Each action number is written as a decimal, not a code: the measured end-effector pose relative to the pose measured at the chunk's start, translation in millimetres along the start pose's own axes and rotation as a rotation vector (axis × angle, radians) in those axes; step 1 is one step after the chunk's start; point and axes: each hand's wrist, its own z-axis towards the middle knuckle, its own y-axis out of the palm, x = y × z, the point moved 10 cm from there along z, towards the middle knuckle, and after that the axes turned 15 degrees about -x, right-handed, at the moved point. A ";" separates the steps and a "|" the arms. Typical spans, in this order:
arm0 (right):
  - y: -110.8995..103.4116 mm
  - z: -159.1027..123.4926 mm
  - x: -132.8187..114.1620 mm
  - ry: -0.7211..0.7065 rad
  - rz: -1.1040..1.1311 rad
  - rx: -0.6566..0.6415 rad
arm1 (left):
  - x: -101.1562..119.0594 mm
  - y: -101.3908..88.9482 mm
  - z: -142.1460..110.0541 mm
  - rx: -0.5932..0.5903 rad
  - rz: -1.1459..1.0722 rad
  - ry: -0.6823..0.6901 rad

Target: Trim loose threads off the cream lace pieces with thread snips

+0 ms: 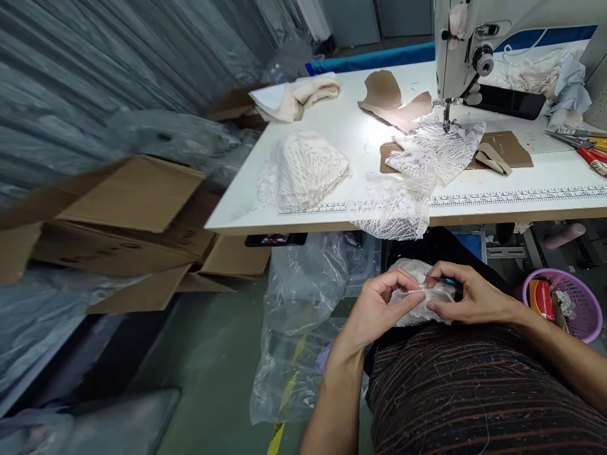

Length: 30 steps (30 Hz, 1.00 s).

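Over my lap, both hands pinch a piece of white lace fabric point(417, 314). My left hand point(379, 306) has thumb and forefinger pressed together on its edge. Close beside it, my right hand point(462, 294) is closed on the same lace, and a small blue and dark tool, its kind unclear, shows between its fingers. Another length of white lace point(439, 148) lies under the needle of the sewing machine point(448, 63) and hangs over the table's front edge. A stack of cut lace pieces point(310, 167) rests to the left.
Brown card pieces point(384, 91), a black phone point(509, 101) and red-handled scissors point(592, 158) lie on the white table point(246, 189). Open cardboard boxes point(137, 196) stand at left. A purple basket point(585, 316) is at my right, and clear plastic bags point(303, 284) hang below the table.
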 end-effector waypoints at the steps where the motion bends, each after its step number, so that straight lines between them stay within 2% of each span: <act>1: -0.4 0.2 0.4 -0.007 0.006 0.011 | -0.7 -0.9 -0.3 0.010 -0.017 -0.008; 6: -0.1 0.1 8.6 0.023 0.113 0.038 | -4.6 -6.5 -4.3 0.070 -0.109 -0.016; 12: -3.7 -4.1 13.9 0.049 0.196 0.132 | -8.6 -9.8 -9.8 0.136 -0.166 -0.009; 22: -2.5 -6.0 18.5 0.062 0.201 0.171 | -10.9 -13.4 -14.4 0.214 -0.054 -0.039; 26: -1.4 -8.7 20.3 0.052 0.133 0.155 | -15.0 -14.7 -14.5 0.214 -0.026 -0.044; 30: -1.9 -14.0 32.1 0.089 0.072 0.147 | -21.6 -18.4 -13.8 0.229 -0.029 -0.049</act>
